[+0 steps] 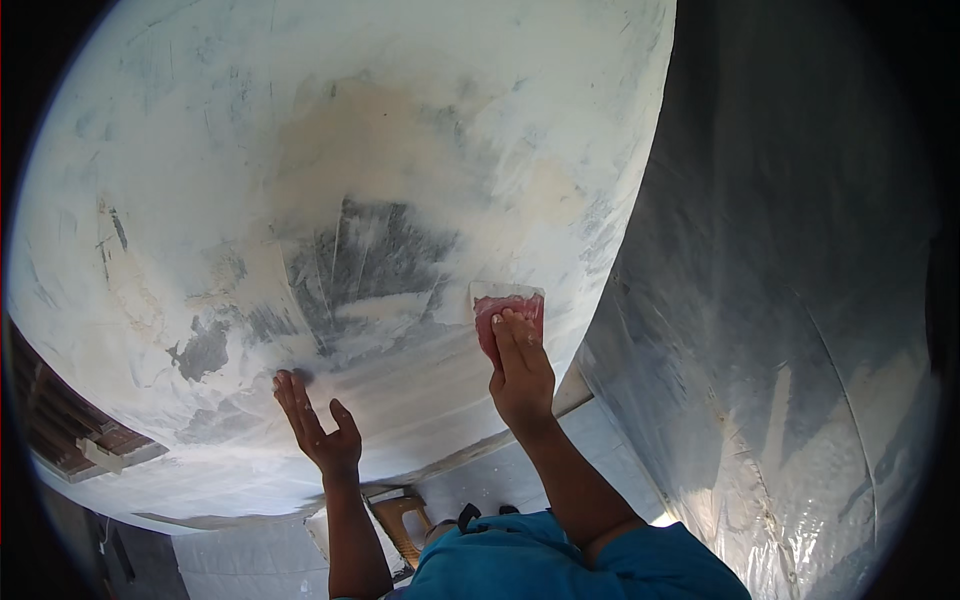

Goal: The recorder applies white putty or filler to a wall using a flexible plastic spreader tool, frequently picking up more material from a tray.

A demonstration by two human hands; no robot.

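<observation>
A large curved surface (230,120) fills most of the view, whitish with beige filler smears and dark grey bare patches. My right hand (522,375) grips a flat red spreader (508,302) whose far edge is coated with pale paste. The spreader lies against the surface, close to its right edge, with my fingers pressed along its face. My left hand (318,425) is raised near the lower part of the surface, fingers extended and thumb apart, holding nothing. Whether its fingertips touch the surface I cannot tell. Between and beyond the hands lies a dark grey patch (375,250) streaked with filler.
Translucent plastic sheeting (770,330) hangs along the right side. Below the surface, a brown chair (400,525) stands near my left forearm. Brown slatted pieces (65,415) show at the left, under the surface's edge. Pale sheeting (250,560) covers the floor at lower left.
</observation>
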